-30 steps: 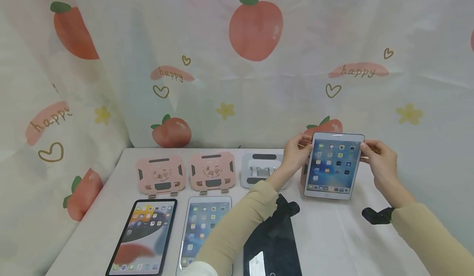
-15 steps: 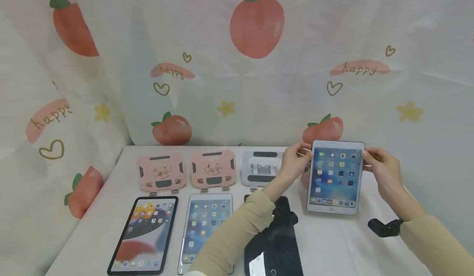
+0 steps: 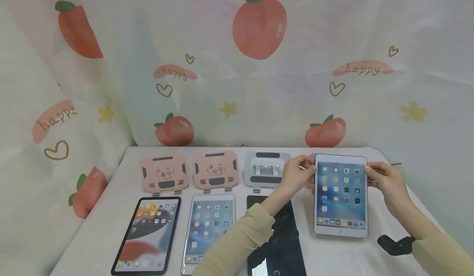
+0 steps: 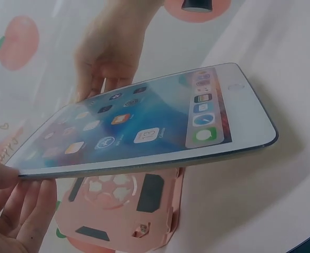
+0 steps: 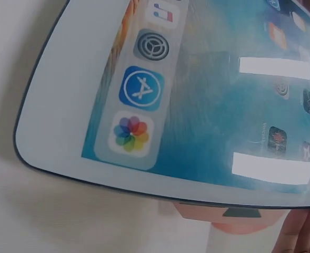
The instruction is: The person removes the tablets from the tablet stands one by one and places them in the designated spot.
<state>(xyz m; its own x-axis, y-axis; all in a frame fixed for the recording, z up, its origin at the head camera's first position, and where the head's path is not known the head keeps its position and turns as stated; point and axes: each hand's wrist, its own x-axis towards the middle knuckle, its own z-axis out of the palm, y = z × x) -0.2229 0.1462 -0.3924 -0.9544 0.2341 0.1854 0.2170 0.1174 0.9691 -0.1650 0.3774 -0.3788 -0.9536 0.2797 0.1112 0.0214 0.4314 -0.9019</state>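
A white tablet (image 3: 341,195) with a lit screen is held up above the right part of the table, its face toward me. My left hand (image 3: 297,174) pinches its upper left edge, thumb in front and fingers behind. At the upper right edge my right hand (image 3: 389,182) grips it in the same way. Beneath the tablet, the left wrist view shows a pink tablet stand (image 4: 110,219) with dark pads; the tablet hides most of it from the head view. The tablet's lower edge is apart from the tabletop and casts a shadow there.
Two pink stands (image 3: 164,173) and a grey stand (image 3: 249,171) stand in a row at the back. In front lie a black-rimmed tablet (image 3: 146,239), a white tablet (image 3: 209,226) and a dark tablet (image 3: 279,253), partly under my left sleeve. A printed curtain (image 3: 259,95) closes the back.
Both hands have brought the held tablet down and toward me, slightly to the right, and it stands straighter in view. The things on the table have stayed in place.
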